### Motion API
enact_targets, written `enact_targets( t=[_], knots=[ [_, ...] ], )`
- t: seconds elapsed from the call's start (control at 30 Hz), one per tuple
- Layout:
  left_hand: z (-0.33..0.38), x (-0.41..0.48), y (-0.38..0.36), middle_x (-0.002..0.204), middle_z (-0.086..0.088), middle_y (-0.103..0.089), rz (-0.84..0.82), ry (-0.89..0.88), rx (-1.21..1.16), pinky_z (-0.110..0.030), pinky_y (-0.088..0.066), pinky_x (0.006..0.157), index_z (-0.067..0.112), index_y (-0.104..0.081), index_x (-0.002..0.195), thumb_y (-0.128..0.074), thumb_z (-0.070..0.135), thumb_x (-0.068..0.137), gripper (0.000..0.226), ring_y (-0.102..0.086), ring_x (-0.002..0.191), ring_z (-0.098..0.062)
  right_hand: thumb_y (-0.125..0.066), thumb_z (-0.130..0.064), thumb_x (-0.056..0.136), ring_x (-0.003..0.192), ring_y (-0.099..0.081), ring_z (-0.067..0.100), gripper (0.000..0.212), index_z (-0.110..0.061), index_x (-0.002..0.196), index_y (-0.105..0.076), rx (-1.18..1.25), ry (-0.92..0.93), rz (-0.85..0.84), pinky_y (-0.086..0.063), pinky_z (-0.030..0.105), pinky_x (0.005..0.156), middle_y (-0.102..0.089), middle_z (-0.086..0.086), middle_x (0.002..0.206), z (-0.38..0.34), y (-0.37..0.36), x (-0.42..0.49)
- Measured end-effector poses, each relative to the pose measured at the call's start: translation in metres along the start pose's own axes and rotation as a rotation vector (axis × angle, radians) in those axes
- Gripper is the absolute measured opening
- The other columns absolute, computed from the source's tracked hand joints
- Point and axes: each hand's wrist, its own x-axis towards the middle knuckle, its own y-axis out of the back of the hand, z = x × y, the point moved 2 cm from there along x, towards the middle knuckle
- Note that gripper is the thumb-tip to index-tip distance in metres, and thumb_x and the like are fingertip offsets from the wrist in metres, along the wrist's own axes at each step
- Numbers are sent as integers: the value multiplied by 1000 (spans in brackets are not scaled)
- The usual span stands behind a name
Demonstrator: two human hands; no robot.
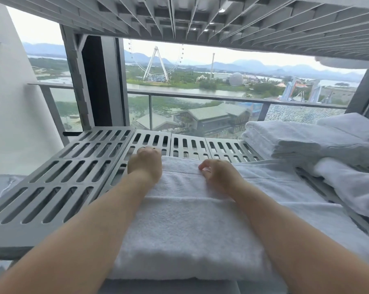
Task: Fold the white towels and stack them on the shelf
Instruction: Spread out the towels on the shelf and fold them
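Two bare hands reach onto a grey slotted shelf [58, 177]. One white terry towel [187, 225], folded into a thick rectangle with a woven band across it, lies from centre to 6 o'clock. The left hand [145, 164] curls over its far edge at 11 o'clock, gripping it. The right hand [218, 174] rests on top with fingers curled; whether it pinches cloth is unclear. At 3 o'clock sits one stack of folded towels [296, 139], with one rumpled towel [349, 179] just below it.

The white towel [179, 219] under the fingers [203, 166] is nubby matt terry cloth, the slotted shelf [58, 177] left of them smooth matt grey, the folded towels [296, 141] right of them the same cloth.
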Motion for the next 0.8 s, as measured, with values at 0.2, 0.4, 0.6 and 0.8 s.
enact_targets(
  t=[0.2,0.4,0.6,0.8],
  knots=[
    [-5,14,-2,115,-2,-66,-106,116,-258,-37,-52,75,24,-51,134,-44,-6,87,56,-60,95,-22,-50,-16,95,116,-58,26,36,-24,129,-59,-53,-23,4,-47,37,98,-67,5,123,8,9,4],
    [-12,35,-6,105,-2,-63,-55,264,-311,-40,-52,79,19,-59,124,-52,26,101,25,-59,97,-24,-49,-10,95,111,-62,24,36,-21,127,-61,31,32,39,-49,35,95,-71,2,117,10,8,19],
    [-9,46,-17,138,-11,-47,-216,271,-97,-49,-46,102,19,-62,122,-49,41,99,34,-43,125,-30,-58,-16,93,118,-57,23,30,-21,122,-65,26,119,21,-46,34,99,-67,4,121,9,8,46],
    [-11,46,-10,107,0,-60,-194,199,-172,-41,-55,87,22,-66,98,-65,47,92,25,-60,96,-20,-61,-24,90,119,-54,23,21,-25,109,-71,66,149,-35,-44,32,99,-66,5,120,8,-2,65]
  ],
)
